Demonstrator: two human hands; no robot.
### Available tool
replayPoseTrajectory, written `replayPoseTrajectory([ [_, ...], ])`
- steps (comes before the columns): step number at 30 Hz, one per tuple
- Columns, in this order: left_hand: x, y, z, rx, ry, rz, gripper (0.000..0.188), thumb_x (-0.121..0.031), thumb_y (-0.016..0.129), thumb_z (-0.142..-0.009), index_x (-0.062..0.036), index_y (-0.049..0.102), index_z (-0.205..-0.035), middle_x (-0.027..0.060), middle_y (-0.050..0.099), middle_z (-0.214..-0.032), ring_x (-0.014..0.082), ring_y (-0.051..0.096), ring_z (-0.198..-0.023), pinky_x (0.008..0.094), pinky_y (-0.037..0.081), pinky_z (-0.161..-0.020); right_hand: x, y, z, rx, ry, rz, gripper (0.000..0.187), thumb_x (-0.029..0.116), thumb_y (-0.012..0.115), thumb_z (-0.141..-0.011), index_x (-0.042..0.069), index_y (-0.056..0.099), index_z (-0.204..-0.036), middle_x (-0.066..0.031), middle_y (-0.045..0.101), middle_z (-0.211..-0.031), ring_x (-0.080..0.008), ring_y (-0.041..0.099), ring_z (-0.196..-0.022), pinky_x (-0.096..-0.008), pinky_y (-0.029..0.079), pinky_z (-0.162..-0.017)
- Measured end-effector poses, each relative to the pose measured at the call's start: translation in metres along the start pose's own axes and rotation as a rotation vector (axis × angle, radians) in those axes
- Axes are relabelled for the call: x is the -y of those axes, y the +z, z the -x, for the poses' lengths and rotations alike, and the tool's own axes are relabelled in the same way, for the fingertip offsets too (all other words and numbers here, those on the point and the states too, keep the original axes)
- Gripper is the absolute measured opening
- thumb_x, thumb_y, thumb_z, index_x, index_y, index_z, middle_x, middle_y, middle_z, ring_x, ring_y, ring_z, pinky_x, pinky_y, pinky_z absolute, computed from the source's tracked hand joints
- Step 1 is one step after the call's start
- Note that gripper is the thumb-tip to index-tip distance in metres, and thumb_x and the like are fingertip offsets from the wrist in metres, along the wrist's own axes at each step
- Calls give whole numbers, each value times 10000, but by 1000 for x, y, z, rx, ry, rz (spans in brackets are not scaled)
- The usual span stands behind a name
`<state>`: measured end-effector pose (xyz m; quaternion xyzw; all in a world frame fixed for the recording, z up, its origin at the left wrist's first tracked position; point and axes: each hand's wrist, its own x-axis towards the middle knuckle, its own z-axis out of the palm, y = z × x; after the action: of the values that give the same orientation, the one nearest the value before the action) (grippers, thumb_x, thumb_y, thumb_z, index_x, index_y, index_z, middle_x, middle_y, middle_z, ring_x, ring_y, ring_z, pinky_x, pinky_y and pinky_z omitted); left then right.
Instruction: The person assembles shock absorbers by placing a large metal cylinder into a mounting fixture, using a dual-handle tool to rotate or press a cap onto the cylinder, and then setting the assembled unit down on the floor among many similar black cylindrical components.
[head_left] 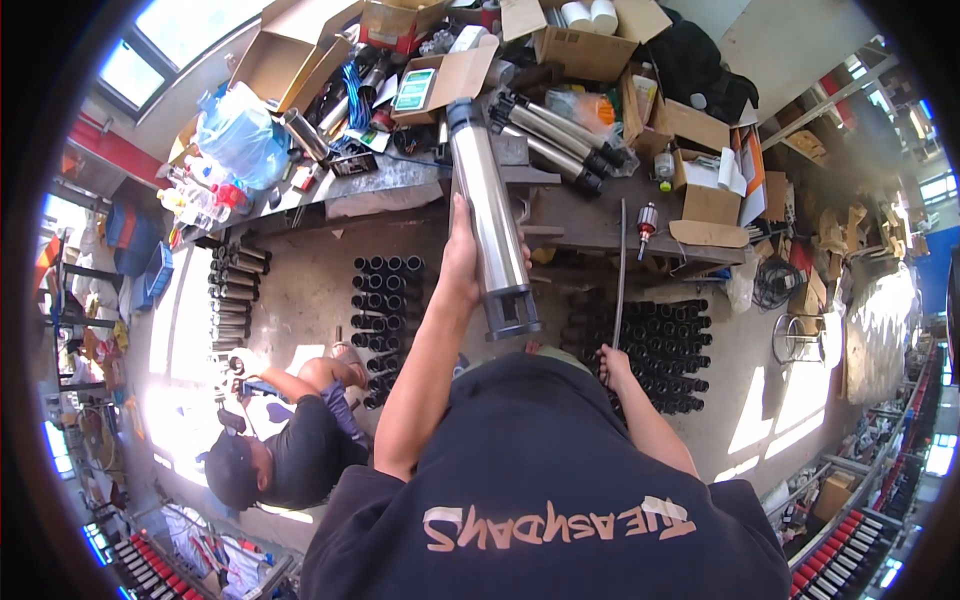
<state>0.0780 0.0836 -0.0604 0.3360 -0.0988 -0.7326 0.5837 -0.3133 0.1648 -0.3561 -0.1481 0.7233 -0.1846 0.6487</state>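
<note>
My left hand [462, 250] is wrapped round a shiny steel pump cylinder [488, 195] with a black cap at its top and a slotted black foot at its lower end. It tilts slightly in front of my chest, and its upper end overlaps the bench edge. Low on the right, my right hand [612, 368] is closed round the near end of a long thin metal rod [621, 270]. The rod points away from me, its far end reaching the bench. Part of my left hand's grip is hidden behind the cylinder.
A cluttered workbench [590, 225] carries open cardboard boxes [590, 50], several steel cylinders [550, 140] and a small motor rotor [647, 222]. Black tubular parts [660, 350] stand in rows on the floor, with more rows [385, 300] to the left. A co-worker [300, 450] sits low at the left.
</note>
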Motion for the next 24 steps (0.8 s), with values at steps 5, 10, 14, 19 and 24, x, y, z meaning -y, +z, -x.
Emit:
replayPoseTrajectory([
  [5,-1,10,9,405,125,348,779,-742,305,-951,-77,483,-1315,149,576,-954,276,585,-763,428,517,-689,38,30,-6,102,-67,-171,235,380,574,-988,166,596,-892,55,476,-648,-117,462,-562,-309,395,-511],
  [10,-16,25,17,217,110,111,759,-735,253,-958,-102,479,-1312,149,609,-913,302,625,-714,459,551,-642,66,55,-40,142,-149,-309,259,447,611,-956,191,596,-923,32,540,-734,-147,521,-629,-319,419,-545],
  [14,-29,31,38,-17,253,-264,769,-675,227,-1006,-1,566,-1159,136,642,-849,265,663,-713,409,574,-667,97,78,-66,157,-249,-383,324,513,592,-957,192,570,-922,32,569,-767,-150,539,-643,-321,401,-545],
  [19,-25,21,40,124,267,-184,798,-718,277,-974,-4,558,-1190,147,645,-917,267,663,-763,411,579,-706,104,75,-74,15,-438,42,459,572,616,-926,126,581,-1028,-6,608,-864,-131,566,-740,-329,431,-660],
  [24,-27,27,34,314,329,-299,599,-453,703,-852,7,535,-1196,144,664,-960,261,689,-826,416,600,-743,116,75,-5,-455,-670,366,877,665,679,-825,8,494,-1375,-165,620,-1251,-303,606,-1138,-431,447,-976],
])
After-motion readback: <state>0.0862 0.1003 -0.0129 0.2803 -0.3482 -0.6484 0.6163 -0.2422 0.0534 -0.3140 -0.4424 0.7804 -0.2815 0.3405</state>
